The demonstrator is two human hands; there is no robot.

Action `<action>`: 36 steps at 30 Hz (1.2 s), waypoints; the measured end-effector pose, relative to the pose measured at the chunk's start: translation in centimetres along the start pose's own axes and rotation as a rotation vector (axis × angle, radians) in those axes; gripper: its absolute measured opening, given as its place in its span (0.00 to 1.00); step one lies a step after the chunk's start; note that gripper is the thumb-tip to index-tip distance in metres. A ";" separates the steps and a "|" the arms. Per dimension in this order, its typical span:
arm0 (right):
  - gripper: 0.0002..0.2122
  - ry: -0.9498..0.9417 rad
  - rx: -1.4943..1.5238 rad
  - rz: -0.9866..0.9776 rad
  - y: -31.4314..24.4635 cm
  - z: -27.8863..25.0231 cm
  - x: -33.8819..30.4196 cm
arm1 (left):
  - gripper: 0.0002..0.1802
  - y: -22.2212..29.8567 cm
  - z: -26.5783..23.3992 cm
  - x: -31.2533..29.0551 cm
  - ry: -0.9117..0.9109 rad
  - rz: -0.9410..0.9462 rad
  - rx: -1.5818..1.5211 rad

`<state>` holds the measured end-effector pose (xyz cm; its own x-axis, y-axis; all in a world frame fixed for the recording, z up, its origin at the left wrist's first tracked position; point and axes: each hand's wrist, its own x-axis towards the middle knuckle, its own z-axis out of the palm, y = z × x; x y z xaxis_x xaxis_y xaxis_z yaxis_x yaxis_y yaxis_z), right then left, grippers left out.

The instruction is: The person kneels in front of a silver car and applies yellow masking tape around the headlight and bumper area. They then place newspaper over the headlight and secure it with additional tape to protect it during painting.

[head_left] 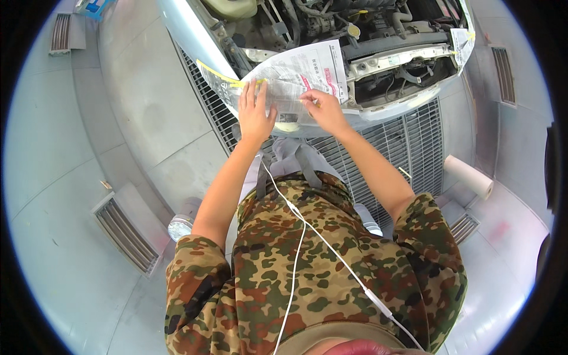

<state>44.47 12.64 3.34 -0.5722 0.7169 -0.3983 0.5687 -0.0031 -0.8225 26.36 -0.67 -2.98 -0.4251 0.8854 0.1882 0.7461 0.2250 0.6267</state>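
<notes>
A printed newspaper sheet (322, 62) lies over the front corner of a silver car body (184, 29), beside its open engine bay. Strips of yellow masking tape (220, 75) run along the paper's left part. My left hand (255, 112) rests flat on the newspaper with its fingers stretched out, the fingertips at the tape. To its right, my right hand (324, 111) is closed in a pinch over the paper. Small yellow bits of tape show at its fingertips; its palm side is hidden.
The engine bay (361, 23) lies uncovered ahead, with hoses and metal parts. More taped paper (462, 42) covers the far right corner. Floor grating (408, 142) runs beneath the car. A white roll (469, 176) lies at the right. A white cable (302, 216) hangs down my front.
</notes>
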 end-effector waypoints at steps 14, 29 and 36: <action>0.19 -0.268 0.089 -0.108 0.0 7.1 6.2 | 0.13 -1.2 -0.5 0.5 -0.142 -0.568 -0.589; 0.14 -0.085 -0.665 -0.085 -4.3 4.1 11.7 | 0.09 -3.2 4.3 4.0 0.388 -0.375 -0.162; 0.14 -0.113 -0.720 0.020 -4.2 4.9 12.8 | 0.08 -3.6 5.1 4.0 0.477 -0.302 -0.106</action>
<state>31.81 18.42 -0.29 -0.5928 0.6451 -0.4821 0.8054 0.4718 -0.3588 24.54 4.11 -8.32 -0.8137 0.5013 0.2943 0.5110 0.3755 0.7732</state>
